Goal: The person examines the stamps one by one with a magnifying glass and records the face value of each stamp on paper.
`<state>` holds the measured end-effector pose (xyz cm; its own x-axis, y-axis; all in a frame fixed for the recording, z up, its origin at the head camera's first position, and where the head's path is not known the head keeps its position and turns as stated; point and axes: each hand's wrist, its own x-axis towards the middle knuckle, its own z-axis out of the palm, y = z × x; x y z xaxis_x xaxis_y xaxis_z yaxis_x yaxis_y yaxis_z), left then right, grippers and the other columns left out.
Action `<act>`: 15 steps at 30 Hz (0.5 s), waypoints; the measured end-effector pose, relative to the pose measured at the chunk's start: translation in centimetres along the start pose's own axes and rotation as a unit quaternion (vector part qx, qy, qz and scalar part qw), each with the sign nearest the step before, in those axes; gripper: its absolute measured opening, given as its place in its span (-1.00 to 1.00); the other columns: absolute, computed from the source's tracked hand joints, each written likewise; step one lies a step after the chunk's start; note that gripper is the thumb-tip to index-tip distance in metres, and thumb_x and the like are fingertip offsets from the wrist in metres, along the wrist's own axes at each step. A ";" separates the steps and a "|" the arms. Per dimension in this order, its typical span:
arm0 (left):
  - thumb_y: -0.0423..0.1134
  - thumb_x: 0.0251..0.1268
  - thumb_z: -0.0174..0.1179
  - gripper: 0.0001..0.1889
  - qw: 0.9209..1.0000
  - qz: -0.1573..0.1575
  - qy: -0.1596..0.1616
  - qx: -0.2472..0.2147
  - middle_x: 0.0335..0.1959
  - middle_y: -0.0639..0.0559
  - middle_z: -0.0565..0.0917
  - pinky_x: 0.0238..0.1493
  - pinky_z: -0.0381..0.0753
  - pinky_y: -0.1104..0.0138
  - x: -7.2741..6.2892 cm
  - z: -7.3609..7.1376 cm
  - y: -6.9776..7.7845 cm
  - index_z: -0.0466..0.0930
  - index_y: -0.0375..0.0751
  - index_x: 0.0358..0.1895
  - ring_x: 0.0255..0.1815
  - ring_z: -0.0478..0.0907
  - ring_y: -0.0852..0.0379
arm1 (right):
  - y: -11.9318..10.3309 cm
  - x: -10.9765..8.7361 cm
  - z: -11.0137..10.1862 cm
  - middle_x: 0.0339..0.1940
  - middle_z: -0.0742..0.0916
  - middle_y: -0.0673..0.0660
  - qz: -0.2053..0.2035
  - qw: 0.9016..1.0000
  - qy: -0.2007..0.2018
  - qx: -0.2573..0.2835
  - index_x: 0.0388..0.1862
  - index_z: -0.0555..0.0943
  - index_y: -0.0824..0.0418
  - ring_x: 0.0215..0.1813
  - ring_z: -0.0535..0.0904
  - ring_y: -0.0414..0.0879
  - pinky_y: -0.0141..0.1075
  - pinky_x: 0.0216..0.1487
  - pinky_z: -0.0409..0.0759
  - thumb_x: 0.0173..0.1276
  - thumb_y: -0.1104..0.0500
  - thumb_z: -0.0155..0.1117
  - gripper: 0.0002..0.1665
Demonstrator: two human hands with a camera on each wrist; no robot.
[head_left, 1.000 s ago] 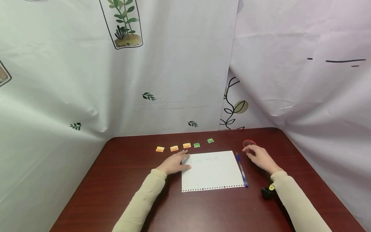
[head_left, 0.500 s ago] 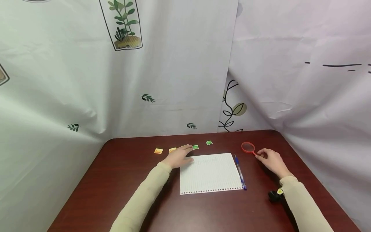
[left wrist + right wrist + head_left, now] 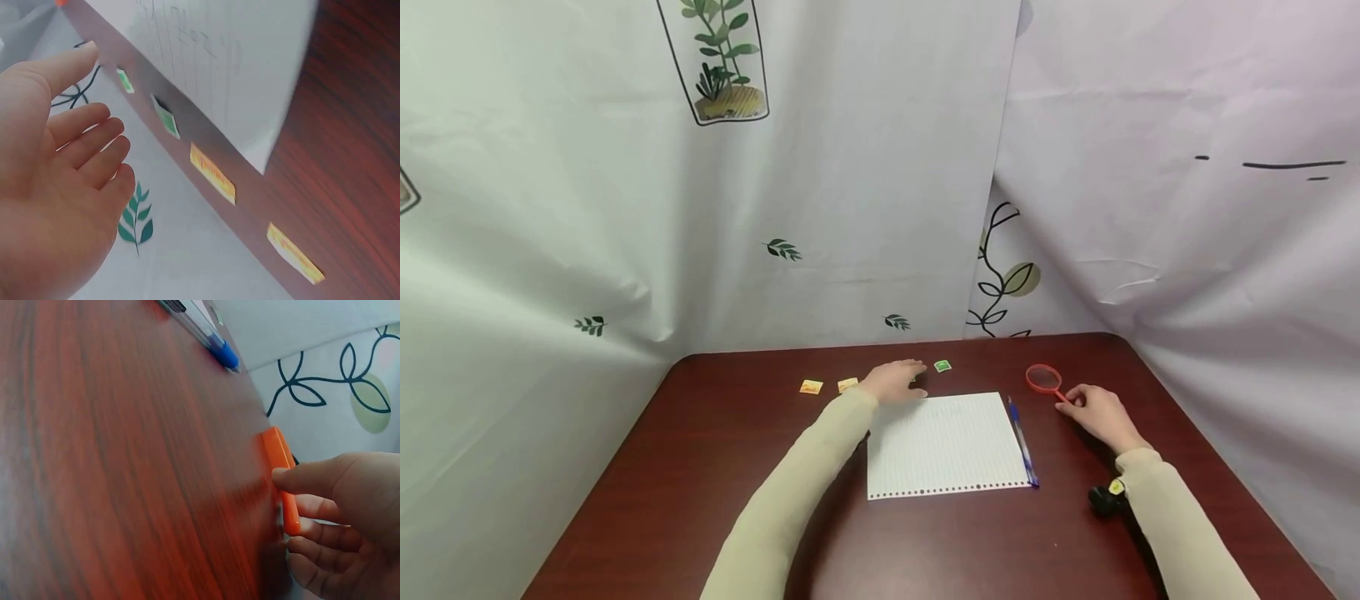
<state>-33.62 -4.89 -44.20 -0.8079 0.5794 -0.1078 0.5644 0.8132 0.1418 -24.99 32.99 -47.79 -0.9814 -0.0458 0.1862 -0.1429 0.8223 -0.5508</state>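
My right hand pinches the handle of a small red magnifying glass between thumb and fingers. In the right wrist view the magnifying glass looks orange and is seen edge-on, close to the table. My left hand, fingers extended, hovers over the row of small picture stickers behind the paper, hiding part of the row in the head view. In the left wrist view that hand is bare-palmed, apart from two green stickers and two yellow ones.
A lined, hole-punched sheet with faint writing lies mid-table. Along its right edge rests a blue pen. A green sticker and yellow stickers sit near the table's back edge. Behind hangs a printed white cloth.
My left hand has slid right and away from me, off the paper's left corner and along the stickers. The right hand has shifted right from beside the lens and now grips the magnifying glass handle.
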 end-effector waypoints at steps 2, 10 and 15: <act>0.01 0.50 0.15 -0.40 1.000 -0.001 -0.006 0.008 0.50 -0.04 0.37 0.44 0.32 0.12 1.0 0.2 0.4 0.36 -0.12 0.50 0.53 0.25 0.04 | -0.1 0.1 0.0 -0.52 0.57 0.07 0.008 1.000 -0.003 0.002 -0.17 0.64 0.47 -0.46 0.43 -0.08 -0.22 -0.39 0.40 0.32 0.15 0.41 -0.65; -0.15 0.55 0.07 -0.53 1.000 -0.013 -0.016 0.005 0.43 -0.03 0.46 0.39 0.38 0.16 2.9 0.4 1.3 0.43 -0.14 0.45 0.45 0.37 0.03 | -0.5 0.0 0.1 -0.51 0.59 0.09 0.034 0.999 -0.007 0.018 -0.15 0.62 0.47 -0.46 0.43 -0.07 -0.24 -0.41 0.38 0.36 0.17 0.37 -0.66; -0.31 0.54 0.01 -0.49 0.998 -0.049 -0.026 -0.012 0.51 -0.04 0.35 0.48 0.24 0.20 2.9 0.4 1.2 0.34 -0.18 0.50 0.54 0.22 0.04 | -0.5 0.0 0.5 -0.49 0.61 0.10 0.041 0.999 -0.003 0.021 -0.15 0.63 0.45 -0.45 0.45 -0.08 -0.24 -0.39 0.41 0.36 0.15 0.39 -0.66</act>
<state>-35.27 -2.22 -44.80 -0.8492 0.4990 -0.1730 0.4776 0.8653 0.1520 -24.94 32.33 -47.91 -0.9908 0.0171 0.1345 -0.0674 0.7987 -0.5979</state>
